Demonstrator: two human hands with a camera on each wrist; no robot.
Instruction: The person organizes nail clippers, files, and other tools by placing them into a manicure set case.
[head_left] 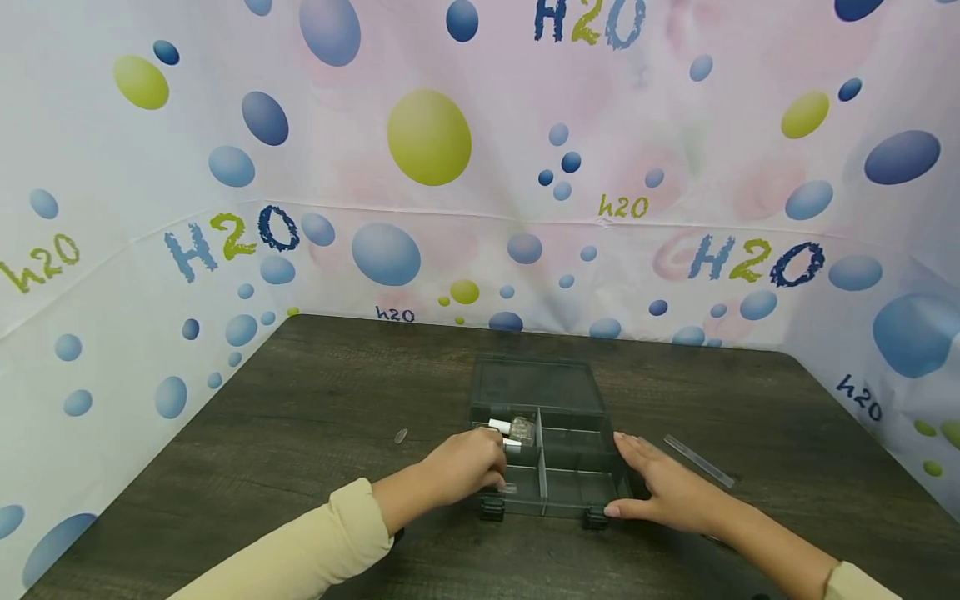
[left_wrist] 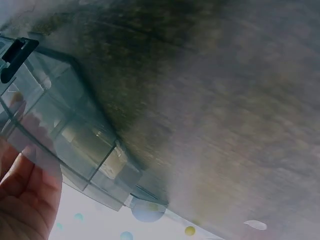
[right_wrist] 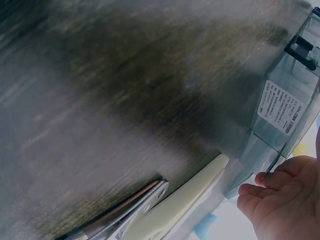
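A grey see-through plastic organizer box [head_left: 577, 495] lies with its lid [head_left: 536, 385] folded back. Dividers split it into compartments. Small bottles [head_left: 522, 430] with white caps lie in the back-left compartment. My left hand [head_left: 465, 468] reaches over the left wall into the front-left compartment, fingers bent. By its fingertips is a small clear piece [head_left: 510, 489]; whether the fingers pinch it cannot be told. My right hand [head_left: 667, 487] rests against the box's right side, fingers extended along the wall and thumb by the front latch [head_left: 596, 517]. In the right wrist view its fingertips touch the box edge.
A small clear oval piece [head_left: 401, 435] lies on the dark wood-look table left of the box. Right of it lies a clear strip [head_left: 699, 461]. The right wrist view shows a long cream-coloured object [right_wrist: 185, 197] beside a thin piece with holes [right_wrist: 147, 204].
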